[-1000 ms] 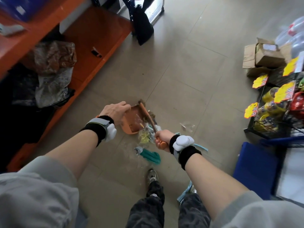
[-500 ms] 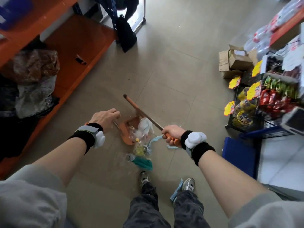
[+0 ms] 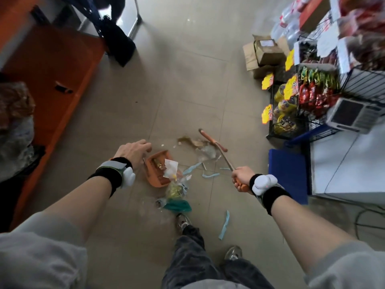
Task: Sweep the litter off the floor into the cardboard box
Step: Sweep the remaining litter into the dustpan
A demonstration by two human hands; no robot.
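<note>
While the right hand (image 3: 240,178) grips the orange handle of a small broom (image 3: 216,148), its head rests on the floor among brown and clear litter (image 3: 199,146) to the far right of the orange dustpan (image 3: 156,172). The left hand (image 3: 133,150) holds the dustpan's thin handle with curled fingers. Wrappers and a yellow packet (image 3: 174,189) lie across the pan's near rim; a teal wrapper (image 3: 179,206) and pale blue strips (image 3: 210,175) lie on the tiles close by. A cardboard box (image 3: 267,52) stands well apart at the far right, beside a wire rack of snacks (image 3: 308,97). A blue mat (image 3: 288,174) lies right of the broom, and an orange shelf unit (image 3: 52,69) flanks the left. Compared with half a second ago, the broom has swung from over the pan out to the right.
</note>
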